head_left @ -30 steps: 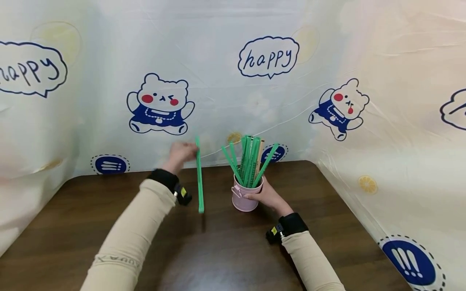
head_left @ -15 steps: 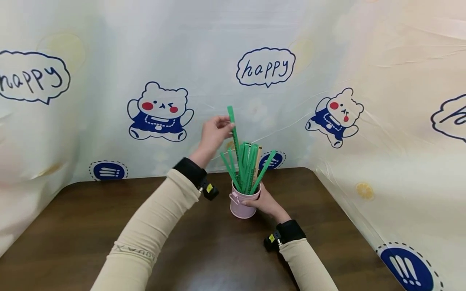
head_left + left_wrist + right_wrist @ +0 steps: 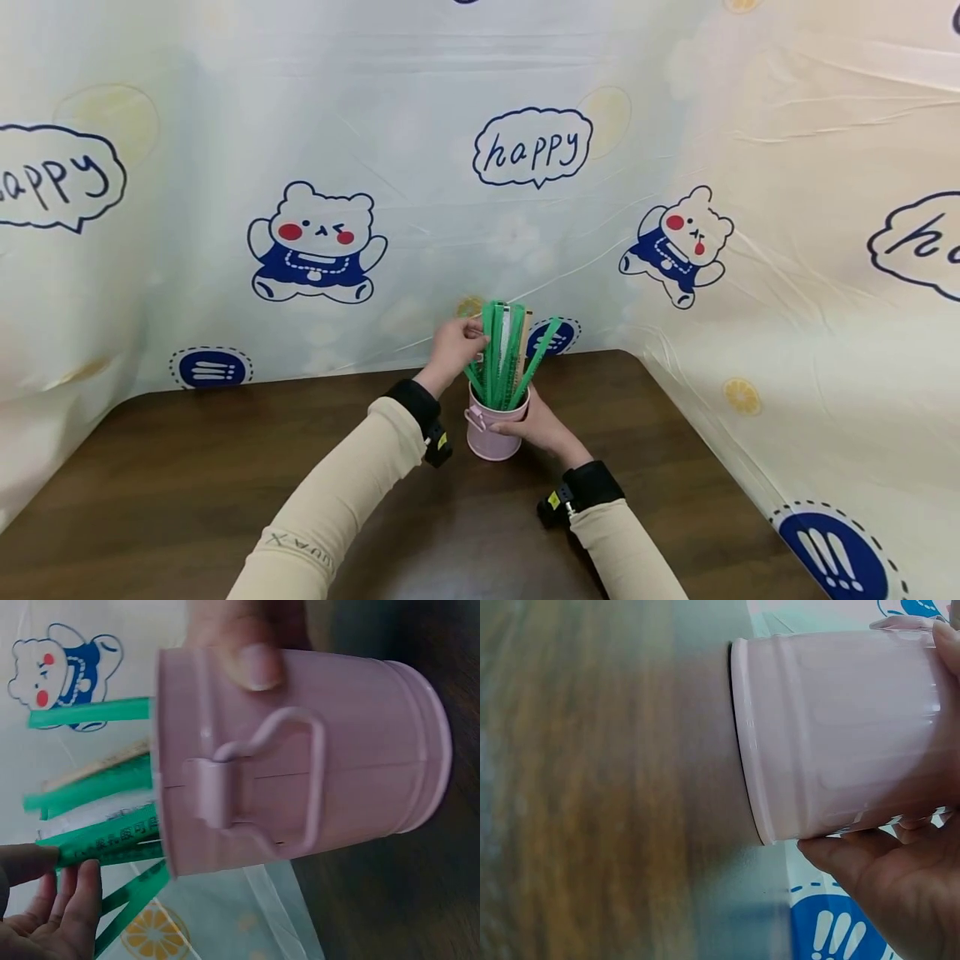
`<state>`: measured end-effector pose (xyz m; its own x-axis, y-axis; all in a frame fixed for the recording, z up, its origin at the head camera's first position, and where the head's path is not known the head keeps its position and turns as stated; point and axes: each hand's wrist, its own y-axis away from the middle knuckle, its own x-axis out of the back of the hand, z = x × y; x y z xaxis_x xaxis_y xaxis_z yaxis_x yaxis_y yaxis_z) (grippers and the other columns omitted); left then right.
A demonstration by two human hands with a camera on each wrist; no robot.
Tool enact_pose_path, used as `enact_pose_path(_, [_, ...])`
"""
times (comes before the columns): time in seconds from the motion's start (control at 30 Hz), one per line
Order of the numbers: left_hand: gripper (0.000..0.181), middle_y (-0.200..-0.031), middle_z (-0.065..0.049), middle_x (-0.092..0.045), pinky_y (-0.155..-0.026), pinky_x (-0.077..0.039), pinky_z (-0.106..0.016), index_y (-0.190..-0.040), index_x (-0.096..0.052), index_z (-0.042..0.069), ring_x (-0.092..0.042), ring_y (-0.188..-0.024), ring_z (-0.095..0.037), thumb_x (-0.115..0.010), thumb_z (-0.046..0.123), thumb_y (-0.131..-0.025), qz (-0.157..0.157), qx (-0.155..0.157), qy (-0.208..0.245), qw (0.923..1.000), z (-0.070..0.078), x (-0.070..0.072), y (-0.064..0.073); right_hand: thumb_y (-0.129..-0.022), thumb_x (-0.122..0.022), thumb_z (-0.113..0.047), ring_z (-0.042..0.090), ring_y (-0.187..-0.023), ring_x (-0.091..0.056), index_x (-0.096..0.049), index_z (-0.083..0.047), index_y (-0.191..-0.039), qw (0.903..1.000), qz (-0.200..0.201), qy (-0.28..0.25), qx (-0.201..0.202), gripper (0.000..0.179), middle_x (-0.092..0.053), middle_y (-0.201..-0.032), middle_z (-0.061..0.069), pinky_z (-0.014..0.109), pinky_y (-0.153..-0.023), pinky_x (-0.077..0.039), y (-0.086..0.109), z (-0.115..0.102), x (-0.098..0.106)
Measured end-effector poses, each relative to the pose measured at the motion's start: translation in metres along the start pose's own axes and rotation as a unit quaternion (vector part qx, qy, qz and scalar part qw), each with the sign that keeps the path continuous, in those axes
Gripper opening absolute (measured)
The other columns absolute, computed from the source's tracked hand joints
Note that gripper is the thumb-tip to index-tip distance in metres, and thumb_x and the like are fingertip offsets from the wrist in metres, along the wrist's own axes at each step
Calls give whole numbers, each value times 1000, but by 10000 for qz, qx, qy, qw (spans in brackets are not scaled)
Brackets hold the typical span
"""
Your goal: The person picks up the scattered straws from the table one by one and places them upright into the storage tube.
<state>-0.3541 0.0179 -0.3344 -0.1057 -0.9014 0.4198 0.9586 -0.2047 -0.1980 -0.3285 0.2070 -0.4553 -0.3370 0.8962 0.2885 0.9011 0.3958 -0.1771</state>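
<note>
A small pink bucket (image 3: 492,442) with a wire handle stands upright on the brown table, holding several green-wrapped straws and a tan one. My left hand (image 3: 452,350) is at the left of the bunch. In the left wrist view its thumb and fingers pinch a green-wrapped straw (image 3: 124,827) printed with dark characters, whose lower end is inside the bucket. My right hand (image 3: 542,425) grips the bucket from the right, its thumb across the front. In the right wrist view that hand (image 3: 900,881) wraps the side of the bucket; some of its fingers are hidden behind it.
The brown wooden table (image 3: 187,492) reaches back to a pale printed curtain (image 3: 420,167) with bears and "happy" bubbles. One green straw (image 3: 542,350) leans out to the right of the bucket, and others lean left near my left hand.
My left hand has carried the green straw rightward over the bucket, then lowered it in among the others. My right hand has kept its grip on the bucket. The head view has tilted slightly.
</note>
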Motion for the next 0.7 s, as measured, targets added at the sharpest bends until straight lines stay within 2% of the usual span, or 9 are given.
enact_pose_path(0.13, [30,-118,-27,-69,-78,-62,-37,-126,-64,-8,-71,-96,-40,-60,5,-99,72,-16,-303,9995,-3,-2,2,-86,-83,-18,36,-141,-44,-10,-19,-162,9999,107,32,-49,106,-34,-161,17,59,-122,-36,0,1,-2])
enact_pose_path(0.23, [30,-117,-26,-70,-77,-61,-36,-125,-63,-8,-71,-93,-39,-61,4,-98,197,28,-451,9988,-4,3,4,-86,-83,-17,37,-141,-44,-11,-17,-162,9999,79,14,-76,104,-35,-161,18,60,-122,-35,-4,0,-8])
enact_pose_path(0.37, [38,-122,-26,-69,-74,-56,-31,-135,-59,-5,-70,-92,-36,-59,4,-98,236,197,-467,9984,-2,16,10,-87,-82,-19,37,-142,-43,-10,-17,-162,10000,-39,15,-68,104,-34,-161,18,61,-123,-34,-8,-2,-13])
enact_pose_path(0.43, [44,-125,-26,-68,-75,-54,-31,-142,-55,-3,-68,-95,-37,-57,5,-99,206,217,-425,9986,5,26,11,-87,-83,-23,38,-142,-42,-9,-16,-162,9999,-97,67,-1,106,-34,-161,19,61,-123,-33,-12,-4,-10])
enact_pose_path(0.5, [48,-130,-26,-67,-81,-55,-34,-147,-51,-1,-68,-104,-38,-56,8,-100,203,110,-542,9983,18,41,9,-86,-85,-27,39,-143,-42,-9,-13,-163,9998,-76,203,49,109,-34,-161,21,60,-123,-34,-16,-8,-2])
enact_pose_path(0.6, [56,-144,-25,-59,-105,-53,-45,-154,-42,1,-60,-129,-38,-58,17,-103,72,-224,-1000,9947,42,71,8,-85,-85,-30,44,-148,-37,-4,-8,-163,9982,47,592,103,114,-27,-165,25,61,-124,-31,-26,-17,17])
enact_pose_path(0.7, [76,-162,-22,-40,-124,-36,-54,-161,-29,5,-40,-150,-39,-64,35,-101,-149,-727,-1913,9787,59,111,10,-91,-76,-28,45,-157,-17,12,-12,-164,9931,496,1063,-24,115,-2,-172,23,60,-129,-17,-30,-32,46])
